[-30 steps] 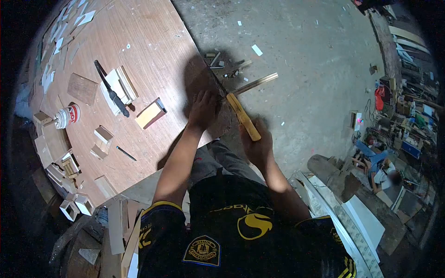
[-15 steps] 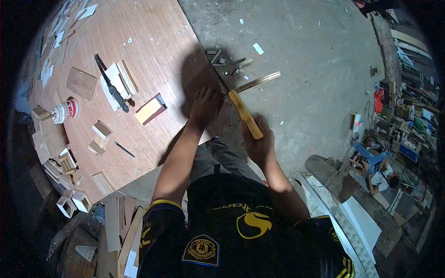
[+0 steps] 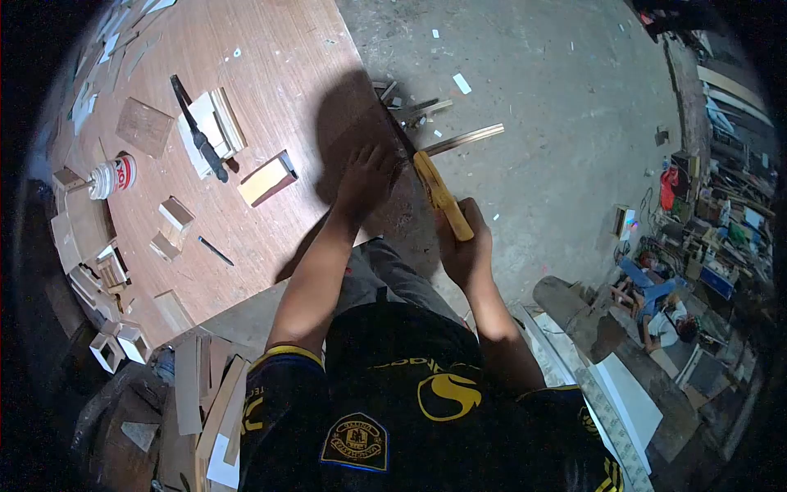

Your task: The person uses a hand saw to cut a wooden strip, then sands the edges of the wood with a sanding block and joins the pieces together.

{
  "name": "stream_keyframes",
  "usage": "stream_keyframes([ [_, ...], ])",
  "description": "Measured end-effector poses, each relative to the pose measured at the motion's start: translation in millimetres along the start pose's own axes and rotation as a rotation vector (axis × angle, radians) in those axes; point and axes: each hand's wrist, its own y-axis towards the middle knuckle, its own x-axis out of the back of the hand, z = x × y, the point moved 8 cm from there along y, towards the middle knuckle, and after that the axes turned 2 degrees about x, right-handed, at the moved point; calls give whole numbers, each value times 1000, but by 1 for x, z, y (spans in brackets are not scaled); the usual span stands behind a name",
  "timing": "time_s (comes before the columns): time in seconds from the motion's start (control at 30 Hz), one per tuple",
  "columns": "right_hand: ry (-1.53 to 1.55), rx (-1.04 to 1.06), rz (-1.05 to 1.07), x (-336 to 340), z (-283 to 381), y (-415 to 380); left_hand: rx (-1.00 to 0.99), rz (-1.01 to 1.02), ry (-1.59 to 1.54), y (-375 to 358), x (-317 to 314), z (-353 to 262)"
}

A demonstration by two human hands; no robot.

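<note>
My right hand (image 3: 467,246) is closed round the yellow handle of a saw (image 3: 443,197), whose dark blade runs up along the table's right edge. A thin wooden strip (image 3: 467,139) juts past that edge, beside the blade. On the shadowed corner of the wooden table (image 3: 270,74) lies my left hand (image 3: 366,176), palm down with its fingers spread. Left of it is a small open box (image 3: 268,179). Beyond the box, a black-handled tool (image 3: 201,135) rests on stacked light wood pieces (image 3: 225,123).
A white jar (image 3: 115,176), a pen (image 3: 216,251) and small wooden box parts (image 3: 175,215) are on the table's left side. Wood offcuts (image 3: 426,111) lie on the floor (image 3: 557,107). Another person (image 3: 674,321) sits at the far right.
The saw and my right hand have shifted slightly right. The view has moved a little, so the table items sit slightly differently. My left hand stays on the table corner.
</note>
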Motion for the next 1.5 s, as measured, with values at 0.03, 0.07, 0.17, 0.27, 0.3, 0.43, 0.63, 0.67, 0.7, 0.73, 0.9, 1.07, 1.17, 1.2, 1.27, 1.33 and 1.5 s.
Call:
stream_keyframes([
  [0.03,-9,13,-9,1,0,0,5,-1,1,0,1,1],
  [0.07,-10,14,-6,0,1,-1,68,162,-86,-1,-10,7],
  [0.17,-3,-33,15,0,-5,-2,138,293,-172,-7,-24,12],
  [0.27,-3,27,8,-1,-7,-5,106,132,-139,2,-5,4],
  [0.3,6,5,0,-2,-11,-7,71,-1,-113,4,7,0],
  [0.43,-32,-74,11,-5,-18,-13,-30,52,19,0,-7,0],
  [0.63,-27,-73,-56,14,-17,-51,-2,69,-21,-7,-19,6],
  [0.67,-29,-77,-60,21,-17,-60,19,85,-25,-5,-15,6],
  [0.7,326,-386,-38,22,-40,-73,40,99,-27,-2,-13,6],
  [0.73,686,-690,-14,15,-56,-94,35,100,-30,-8,-21,11],
  [0.9,-2,-186,-23,52,-30,-113,-5,74,37,-6,-18,8],
  [1.07,-89,-234,33,67,-18,-132,39,118,-47,2,-11,6],
  [1.17,88,-107,22,79,-16,-137,-14,104,-35,-5,-22,12],
  [1.2,24,74,44,81,-4,-135,-70,65,0,-10,-28,12],
  [1.27,-225,513,3,83,29,-137,-41,59,-16,-3,-10,5],
  [1.33,-139,295,4,88,19,-141,-12,51,-30,4,-1,2],
  [1.5,-75,58,31,102,33,-124,59,76,-19,4,0,2],
])
